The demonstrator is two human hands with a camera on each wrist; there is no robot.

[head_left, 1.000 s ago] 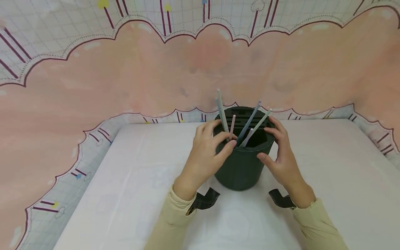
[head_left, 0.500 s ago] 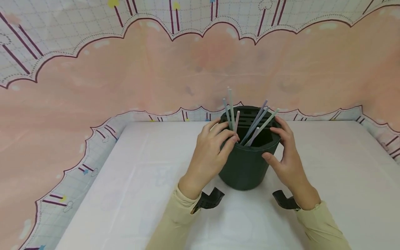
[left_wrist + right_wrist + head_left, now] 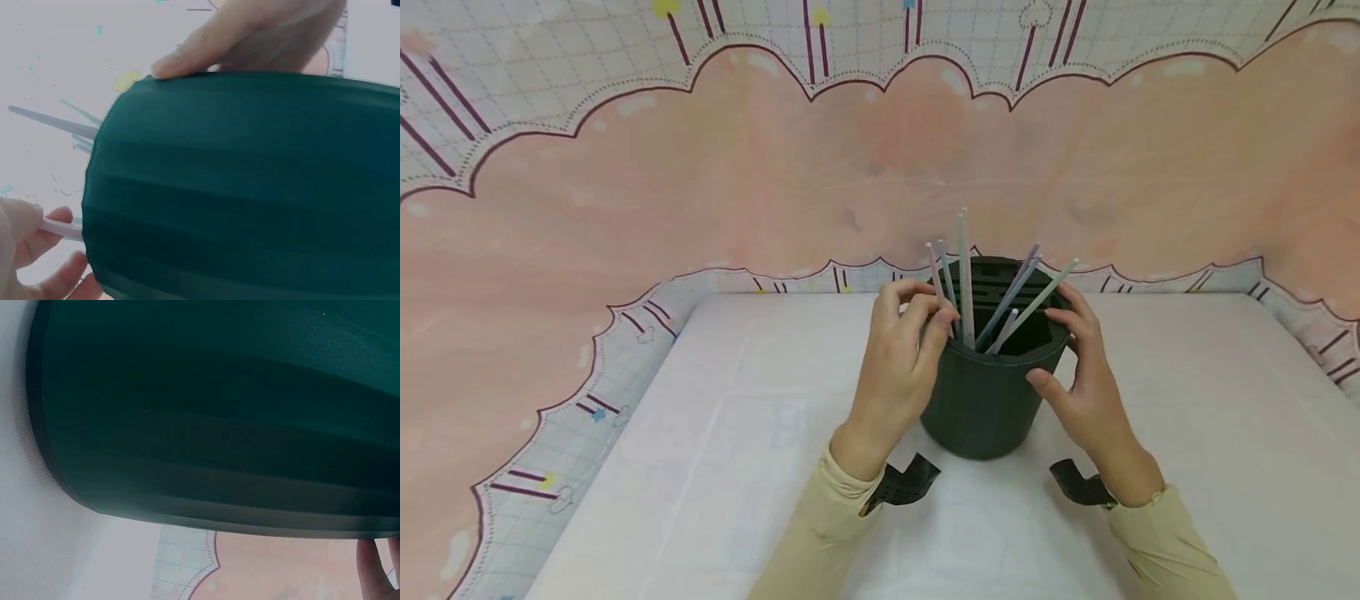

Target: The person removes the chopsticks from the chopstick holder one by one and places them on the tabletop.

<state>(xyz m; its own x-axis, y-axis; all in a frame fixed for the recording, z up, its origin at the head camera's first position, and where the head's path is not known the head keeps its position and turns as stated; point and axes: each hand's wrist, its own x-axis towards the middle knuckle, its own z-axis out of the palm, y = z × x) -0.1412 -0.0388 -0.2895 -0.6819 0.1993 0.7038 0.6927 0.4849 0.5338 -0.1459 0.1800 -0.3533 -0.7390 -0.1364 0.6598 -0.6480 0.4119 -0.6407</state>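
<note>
A dark green ribbed container stands upright on the table in the head view, with several thin pastel sticks leaning in it. My left hand is at its left rim and pinches a pink stick between thumb and finger. The left wrist view shows this pinched pink stick at the container's mouth; its lower end is hidden inside. My right hand grips the right side of the rim, thumb in front and fingers behind. The container's wall fills much of the right wrist view, two fingertips at its edge.
A white cover lies on the table. Behind it hangs a peach backdrop with a scalloped border. Blue sticks and a green stick lean to the right in the container. Black wrist mounts sit on both sleeves.
My left hand has shifted left along the rim. The short pink stick has moved from the middle sticks to the left rim and leans left. My right hand stays on the container.
</note>
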